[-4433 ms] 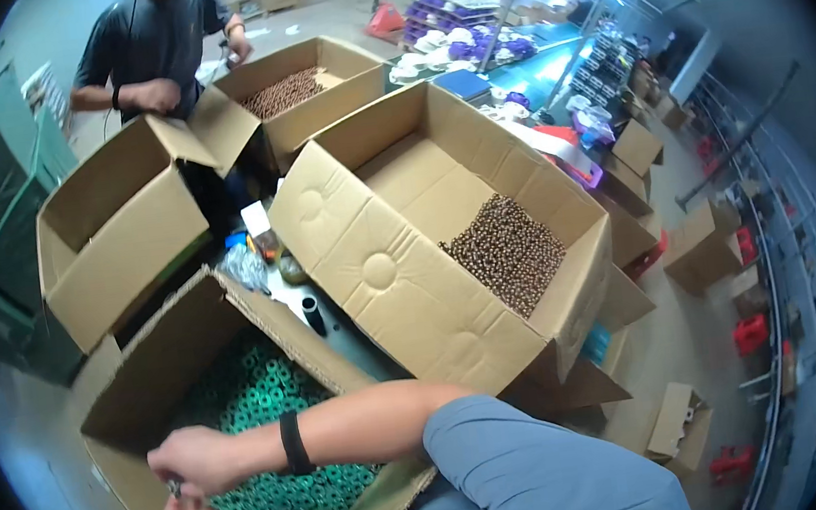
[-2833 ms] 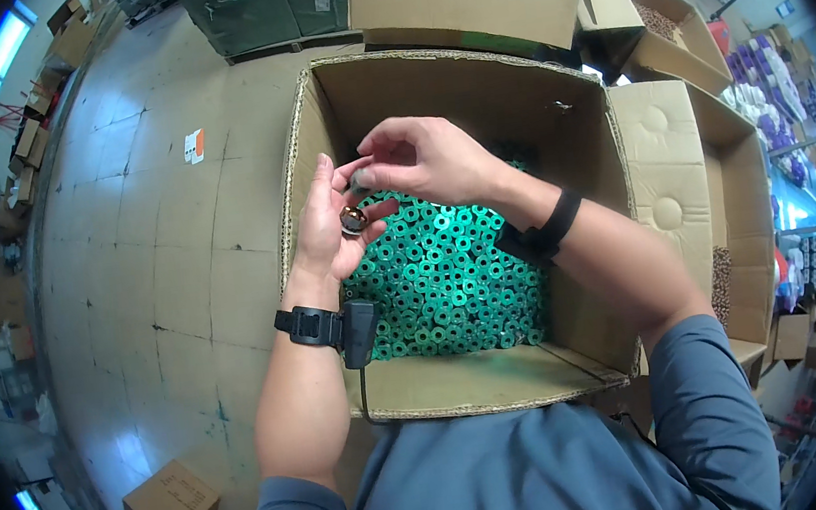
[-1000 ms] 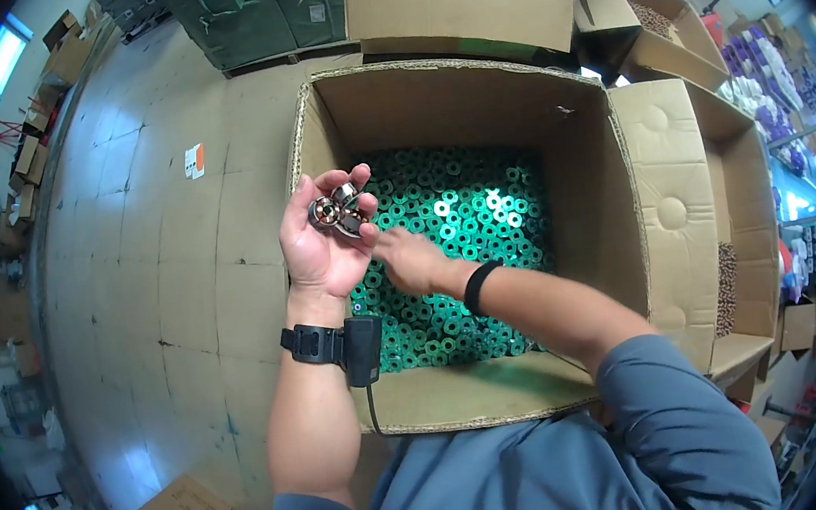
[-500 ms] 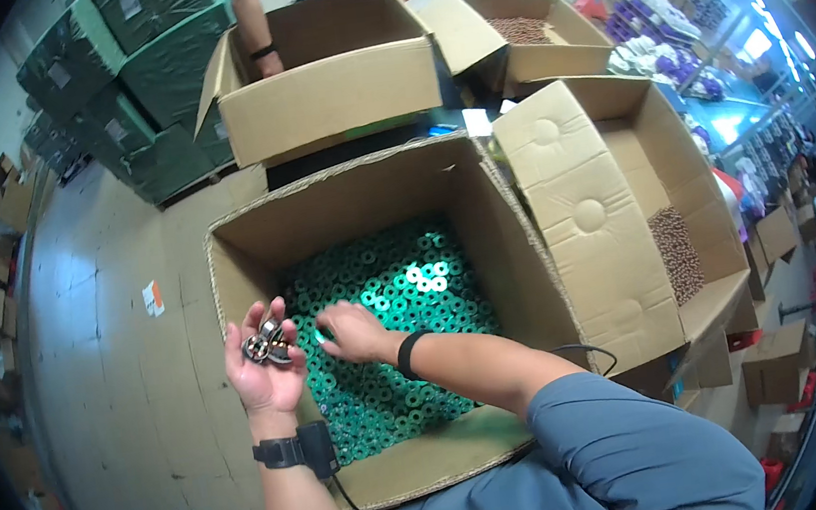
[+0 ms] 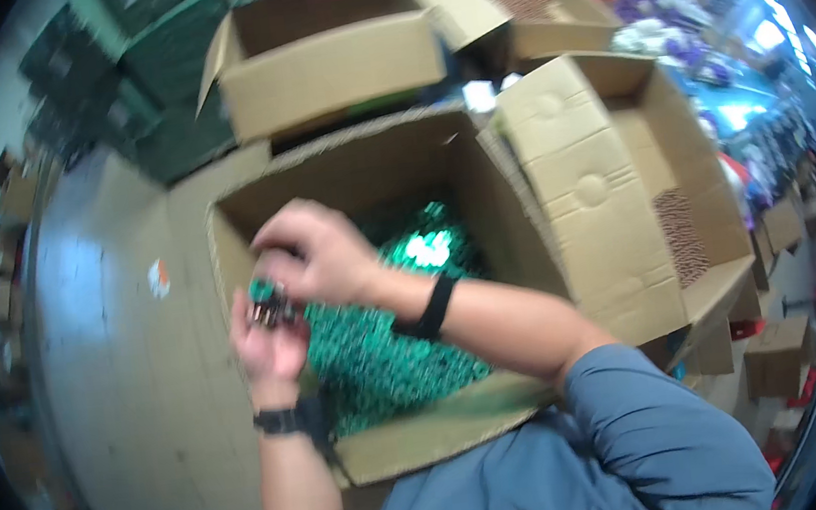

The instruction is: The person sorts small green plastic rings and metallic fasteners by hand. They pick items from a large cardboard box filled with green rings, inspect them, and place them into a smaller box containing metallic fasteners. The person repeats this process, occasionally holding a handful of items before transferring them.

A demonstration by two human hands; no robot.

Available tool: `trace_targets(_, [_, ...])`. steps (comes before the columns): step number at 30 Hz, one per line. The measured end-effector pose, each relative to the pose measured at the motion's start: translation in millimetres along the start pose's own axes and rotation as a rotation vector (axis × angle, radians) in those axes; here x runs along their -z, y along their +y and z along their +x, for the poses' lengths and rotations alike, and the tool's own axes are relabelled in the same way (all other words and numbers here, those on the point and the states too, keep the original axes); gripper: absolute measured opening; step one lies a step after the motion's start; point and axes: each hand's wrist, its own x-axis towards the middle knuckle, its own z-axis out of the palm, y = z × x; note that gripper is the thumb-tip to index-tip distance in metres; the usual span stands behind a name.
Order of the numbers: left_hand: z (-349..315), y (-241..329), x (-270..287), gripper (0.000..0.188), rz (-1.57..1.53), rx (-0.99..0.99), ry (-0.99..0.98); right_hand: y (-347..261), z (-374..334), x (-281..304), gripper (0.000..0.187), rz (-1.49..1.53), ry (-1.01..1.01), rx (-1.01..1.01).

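Observation:
My left hand (image 5: 272, 356), palm up at the left side of a big cardboard box (image 5: 419, 443), cradles several small dark and copper-coloured metal parts (image 5: 274, 313). Over it arches my right hand (image 5: 326, 256), its fingers bent and pinching what looks like a green ring (image 5: 260, 290) just above those parts. Motion blurs both hands, so the exact contact between ring and parts cannot be made out. Beneath them, a thick layer of loose green rings (image 5: 391, 368) covers the box's bottom.
Another open carton (image 5: 332, 77) stands beyond the box, with a person's blurred arm behind it. To the right, a carton (image 5: 588, 204) has its flap folded outward and holds small copper-coloured pieces (image 5: 681, 239). Green wrapped stacks (image 5: 173, 90) stand at the far left.
My right hand has risen from the green rings in the box to above my left hand, bringing a ring. My left hand still holds the metal parts. The other person's arm has moved back.

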Motion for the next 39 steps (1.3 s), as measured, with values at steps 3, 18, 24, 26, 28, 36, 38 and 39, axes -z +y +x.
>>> trace_targets(3, [4.7, -9.4, -35.7, 0.037, -0.055, 0.006, -0.093, 46.4, -34.5, -9.1, 0.018, 0.054, 0.125, -0.451])
trace_targets(18, [-1.3, -3.6, -33.8, 0.037, -0.040, -0.081, -0.023, 73.5, -179.3, -107.2, 0.060, -0.587, -1.106, -0.242])
trace_targets(24, [2.2, -3.7, -34.2, 0.034, -0.050, -0.045, -0.041, 96.6, -202.8, -110.4, 0.018, -0.581, -0.857, -0.109])
trace_targets(26, [2.9, -4.6, -31.1, 0.035, -0.011, -0.049, -0.030, 101.5, -201.7, -103.3, 0.020, -0.535, -0.835, -0.068])
trace_targets(28, [1.6, -4.5, -28.9, 0.035, 0.014, -0.040, -0.029, 99.4, -193.3, -90.9, 0.016, -0.514, -0.777, -0.144])
trace_targets(36, [9.0, -12.8, -33.2, 0.040, 0.034, -0.056, 0.103, 35.9, -51.5, 4.7, 0.030, -0.246, 0.016, -0.285])
trace_targets(38, [9.2, -13.1, -23.0, 0.041, 0.084, -0.090, 0.111, 14.1, -33.8, 9.9, 0.032, -0.215, 0.011, -0.172])
trace_targets(39, [13.8, -25.8, -39.3, 0.043, 0.149, -0.201, 0.284, 4.8, -27.3, 12.8, 0.033, -0.229, -0.084, -0.140])
